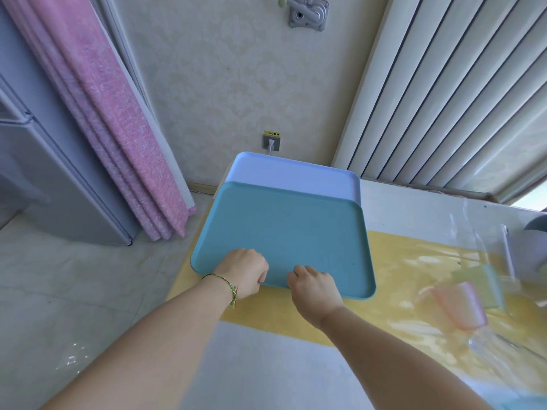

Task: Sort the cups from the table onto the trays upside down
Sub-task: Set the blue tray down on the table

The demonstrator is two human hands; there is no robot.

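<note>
A teal tray lies on the yellow table mat, overlapping a pale lilac tray behind it. Both my hands grip the teal tray's near rim: my left hand at its left part, my right hand nearer the middle. At the right, blurred, a pink cup and a green cup lie on the mat among clear glass cups.
A grey round object sits at the far right edge. The table's left edge drops to the floor, where a fridge and a pink curtain stand. A wall socket is behind the trays.
</note>
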